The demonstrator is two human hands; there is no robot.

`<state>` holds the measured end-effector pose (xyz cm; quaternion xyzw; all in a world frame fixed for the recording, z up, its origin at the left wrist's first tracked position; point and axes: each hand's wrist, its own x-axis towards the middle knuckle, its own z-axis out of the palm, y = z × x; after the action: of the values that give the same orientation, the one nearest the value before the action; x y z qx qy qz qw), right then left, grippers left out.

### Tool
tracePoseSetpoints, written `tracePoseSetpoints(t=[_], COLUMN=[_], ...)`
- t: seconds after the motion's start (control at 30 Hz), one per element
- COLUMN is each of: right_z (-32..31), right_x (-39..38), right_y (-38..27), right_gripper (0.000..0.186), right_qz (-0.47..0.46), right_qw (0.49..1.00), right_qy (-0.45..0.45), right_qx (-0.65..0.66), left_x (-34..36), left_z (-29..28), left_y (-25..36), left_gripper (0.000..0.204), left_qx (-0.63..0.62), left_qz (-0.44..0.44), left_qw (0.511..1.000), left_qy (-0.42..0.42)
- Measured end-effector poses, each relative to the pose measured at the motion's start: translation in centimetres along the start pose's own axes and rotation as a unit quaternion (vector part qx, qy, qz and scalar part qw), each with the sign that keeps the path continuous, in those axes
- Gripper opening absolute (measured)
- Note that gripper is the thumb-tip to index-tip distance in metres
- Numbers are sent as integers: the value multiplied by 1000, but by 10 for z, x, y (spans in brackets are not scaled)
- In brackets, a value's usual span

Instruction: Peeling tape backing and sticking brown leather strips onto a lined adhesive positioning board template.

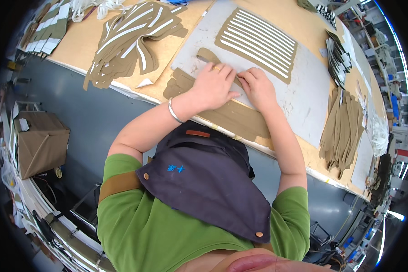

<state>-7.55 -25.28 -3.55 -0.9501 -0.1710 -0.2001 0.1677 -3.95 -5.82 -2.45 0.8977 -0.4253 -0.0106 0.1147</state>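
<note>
My left hand [213,86] has its fingers curled over a narrow olive fabric strip [204,53], whose looped end sticks out past the fingertips at the upper left. Close beside it, my right hand [258,88] pinches the same strip between thumb and fingers. Both hands rest over a grey mat [310,99]. Below them lie flat olive fabric pieces [245,120] along the table's near edge. Just beyond the hands is an olive panel [256,45] covered with several parallel white strips. The part of the strip under my left fingers is hidden.
A pile of olive strips with white tapes [127,45] lies at left, loose olive strips [340,127] and dark bundles [337,59] at right on the table [172,22]. A brown covered box [41,140] stands on the left beside the aisle.
</note>
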Motion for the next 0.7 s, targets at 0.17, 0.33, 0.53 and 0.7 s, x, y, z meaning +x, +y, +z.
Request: tracePoseSetpoints(t=[0.17, 0.33, 0.53, 0.7], right_z=[-32, -42, -30, -42], right_x=[-30, -44, -27, -45], right_y=[6, 5, 0, 6], right_gripper=[12, 11, 11, 13], right_qz=[30, 31, 26, 47], right_qw=[998, 999, 999, 997], right_qy=[-48, -25, -27, -41], right_qx=[0, -28, -21, -36], left_x=[-2, -5, 3, 6], left_z=[2, -7, 1, 8], left_y=[6, -17, 22, 32], left_gripper=[67, 65, 57, 61], left_qx=[33, 118, 38, 66], left_qz=[17, -30, 38, 42], left_qw=[999, 991, 995, 997], left_qy=[16, 57, 82, 11])
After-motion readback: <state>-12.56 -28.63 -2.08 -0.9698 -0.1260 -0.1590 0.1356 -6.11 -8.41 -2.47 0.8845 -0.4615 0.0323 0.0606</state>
